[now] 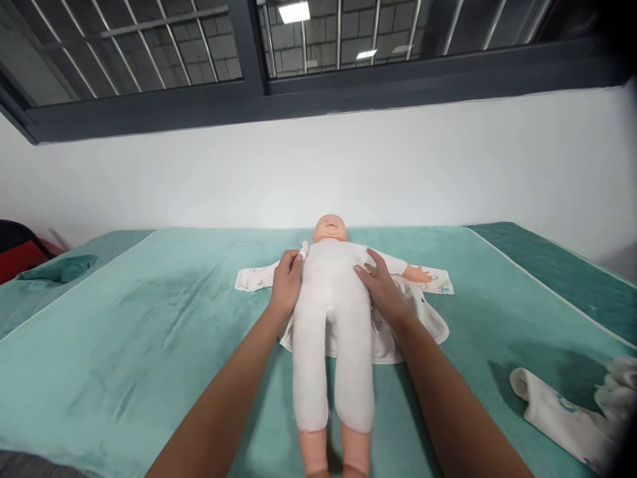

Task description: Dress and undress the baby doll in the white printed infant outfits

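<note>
A baby doll (331,312) with a white cloth body lies face up on an opened white printed garment (428,318), head pointing away from me. My left hand (285,284) is closed around the doll's arm at its left side, where a bit of white sleeve shows. My right hand (382,287) rests flat on the doll's other flank, fingers stretched over the torso. The doll's far arm (417,272) lies stretched out on the garment's sleeve.
A teal blanket (149,345) covers the bed. White rolled clothing (562,411) lies at the front right edge. A darker green cloth (60,269) and something red (20,255) sit at the far left. A white wall and barred window stand behind.
</note>
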Demonstrator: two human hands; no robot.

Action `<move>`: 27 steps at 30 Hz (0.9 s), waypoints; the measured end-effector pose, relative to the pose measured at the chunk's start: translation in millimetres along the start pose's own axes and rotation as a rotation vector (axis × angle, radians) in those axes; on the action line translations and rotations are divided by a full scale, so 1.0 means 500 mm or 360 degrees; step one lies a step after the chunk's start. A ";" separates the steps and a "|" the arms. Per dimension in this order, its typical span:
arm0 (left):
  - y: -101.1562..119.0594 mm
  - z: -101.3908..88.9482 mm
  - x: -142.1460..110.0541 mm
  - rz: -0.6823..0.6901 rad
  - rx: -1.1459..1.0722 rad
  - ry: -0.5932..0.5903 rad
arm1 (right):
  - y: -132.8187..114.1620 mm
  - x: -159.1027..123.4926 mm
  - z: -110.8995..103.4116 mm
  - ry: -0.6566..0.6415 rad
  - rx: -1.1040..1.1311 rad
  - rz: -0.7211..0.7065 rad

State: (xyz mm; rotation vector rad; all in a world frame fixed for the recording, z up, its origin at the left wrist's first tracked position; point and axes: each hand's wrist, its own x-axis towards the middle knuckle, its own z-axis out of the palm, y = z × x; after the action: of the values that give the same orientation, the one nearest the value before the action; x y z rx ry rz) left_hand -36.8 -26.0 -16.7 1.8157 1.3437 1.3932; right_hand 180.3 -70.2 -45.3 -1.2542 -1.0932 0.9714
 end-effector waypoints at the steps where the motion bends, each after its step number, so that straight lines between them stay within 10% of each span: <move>1: 0.013 0.000 0.006 0.0019 0.0057 -0.0021 | -0.004 -0.004 0.003 -0.0054 0.0004 0.0010; 10: 0.168 -0.026 0.001 -0.0071 0.1039 -0.0641 | -0.005 -0.007 0.005 -0.0078 -0.0008 0.0021; 16: 0.219 -0.041 -0.074 -0.0066 0.0137 -0.1006 | -0.012 -0.013 0.006 -0.0056 0.0082 0.0128; 18: 0.184 -0.045 -0.088 -0.0043 -0.0183 -0.0899 | -0.012 -0.013 0.007 -0.0046 0.0087 0.0111; 22: 0.031 -0.072 -0.082 0.0153 0.0347 0.0022 | -0.008 -0.012 0.007 0.0031 0.0004 0.0077; 27: -0.146 -0.155 -0.042 0.0121 0.1321 -0.0280 | -0.008 -0.009 0.007 0.0066 0.0005 0.0082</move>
State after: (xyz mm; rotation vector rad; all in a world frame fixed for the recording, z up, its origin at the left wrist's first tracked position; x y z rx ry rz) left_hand -137.3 -29.5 -57.5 2.4359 1.9387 0.6964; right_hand 175.8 -74.4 -41.9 -1.3004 -1.0311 0.9812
